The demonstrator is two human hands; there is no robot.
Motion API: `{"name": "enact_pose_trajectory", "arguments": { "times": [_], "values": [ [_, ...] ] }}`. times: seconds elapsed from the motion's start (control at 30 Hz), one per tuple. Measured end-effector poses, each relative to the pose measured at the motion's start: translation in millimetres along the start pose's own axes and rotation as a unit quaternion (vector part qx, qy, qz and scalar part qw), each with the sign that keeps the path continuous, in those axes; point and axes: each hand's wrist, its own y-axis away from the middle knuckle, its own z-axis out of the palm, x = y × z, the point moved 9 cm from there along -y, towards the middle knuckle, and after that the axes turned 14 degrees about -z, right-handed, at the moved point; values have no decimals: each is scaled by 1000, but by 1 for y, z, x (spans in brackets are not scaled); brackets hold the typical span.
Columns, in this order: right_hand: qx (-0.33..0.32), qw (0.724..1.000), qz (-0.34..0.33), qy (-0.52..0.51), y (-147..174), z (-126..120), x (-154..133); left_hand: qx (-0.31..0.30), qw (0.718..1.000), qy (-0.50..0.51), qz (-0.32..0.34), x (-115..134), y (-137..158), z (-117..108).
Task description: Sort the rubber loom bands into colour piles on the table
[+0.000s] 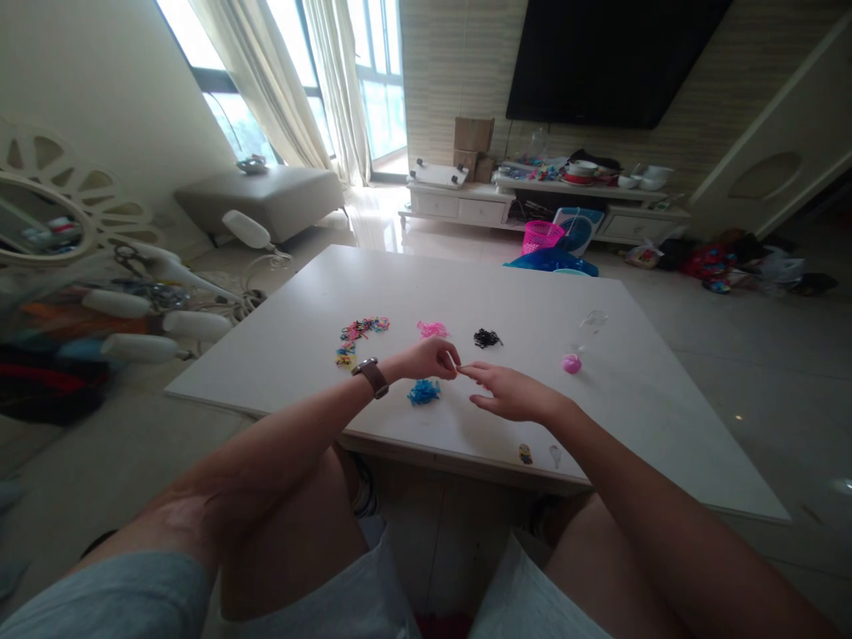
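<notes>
Above the white table, my left hand (434,357), with a watch (371,376) on its wrist, is closed in a pinch at the fingertips of my right hand (509,393). What the pinch holds, if anything, is too small to make out. The fingers of my right hand are stretched out, thumb apart. Around my hands lie loose piles that look like small rubber bands: a blue pile (423,392) below my left hand, a pink pile (432,329) behind it, a black pile (488,338) beyond my right hand, and a mixed-colour pile (352,336) to the left.
On the table (666,426) are a round pink object (571,363), clear plastic (594,319), a yellow cartoon figure (525,454) and a small clear piece (555,456) near the front edge. A white lamp fixture (193,326) stands at the left; a pink basket (541,236) is behind.
</notes>
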Motion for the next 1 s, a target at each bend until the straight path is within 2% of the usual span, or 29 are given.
{"name": "enact_pose_trajectory", "arguments": {
  "times": [0.67, 1.0],
  "values": [
    [-8, 1000, -8, 1, -1, 1, -4, -12, 1000, 22, -5, -2, -1, 3],
    [16, 1000, -8, 15, 0, -4, -4, -13, 999, 37, -12, -4, -2, 2]
  ]
}}
